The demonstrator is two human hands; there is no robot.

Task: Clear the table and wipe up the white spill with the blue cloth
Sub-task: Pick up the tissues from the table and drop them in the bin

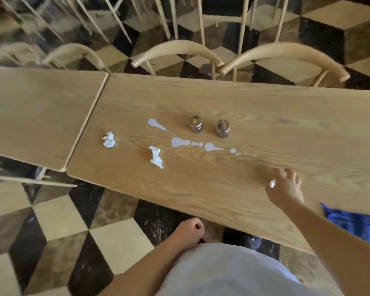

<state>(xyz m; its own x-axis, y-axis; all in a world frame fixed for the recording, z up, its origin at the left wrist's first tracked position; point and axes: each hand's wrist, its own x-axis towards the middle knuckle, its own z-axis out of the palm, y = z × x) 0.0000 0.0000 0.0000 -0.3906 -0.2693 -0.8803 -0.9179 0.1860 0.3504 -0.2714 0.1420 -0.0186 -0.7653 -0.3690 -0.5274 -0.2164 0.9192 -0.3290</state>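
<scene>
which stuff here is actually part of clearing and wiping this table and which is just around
Part of the job:
white spill
blue cloth at the table's near edge
two crumpled tissues
two small shakers
white scrap in the right hand

Just around:
chairs behind the table
adjoining table
left hand, a fist off the table

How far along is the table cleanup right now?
Barely started. In hand: the right hand is closed around a small white wad over the table; the left hand is a fist below the table edge. Left: two crumpled tissues, two small jars, and the whole white spill, unwiped. The blue cloth lies at the table's near right edge.
</scene>
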